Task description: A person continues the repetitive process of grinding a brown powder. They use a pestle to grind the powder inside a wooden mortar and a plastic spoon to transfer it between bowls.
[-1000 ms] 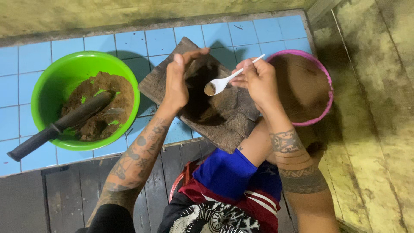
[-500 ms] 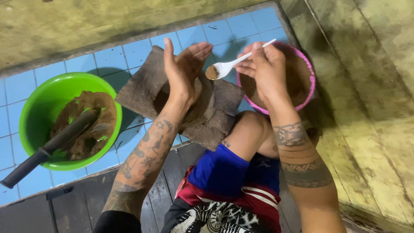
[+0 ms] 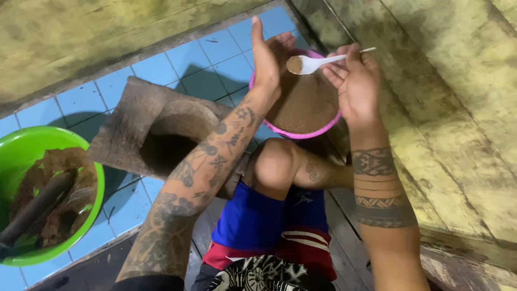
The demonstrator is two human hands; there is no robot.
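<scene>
My right hand (image 3: pixel 356 81) holds a white plastic spoon (image 3: pixel 318 62) loaded with brown powder, over a pink-rimmed bowl (image 3: pixel 323 131) filled with the same brown powder. My left hand (image 3: pixel 265 56) is held flat and upright, fingers together, just left of the spoon's bowl and above the pink bowl's rim. A rough stone mortar (image 3: pixel 156 129) with a dark hollow lies on the blue tiles to the left, under my left forearm.
A green bowl (image 3: pixel 89 161) at the left holds brown pieces and a dark-handled knife (image 3: pixel 35 210). My bent knee (image 3: pixel 277 161) in blue shorts sits between my arms. Worn wooden boards run along the right and back.
Both hands have moved right, from over the stone mortar to over the pink bowl, carrying the loaded spoon. The mortar's hollow is now uncovered.
</scene>
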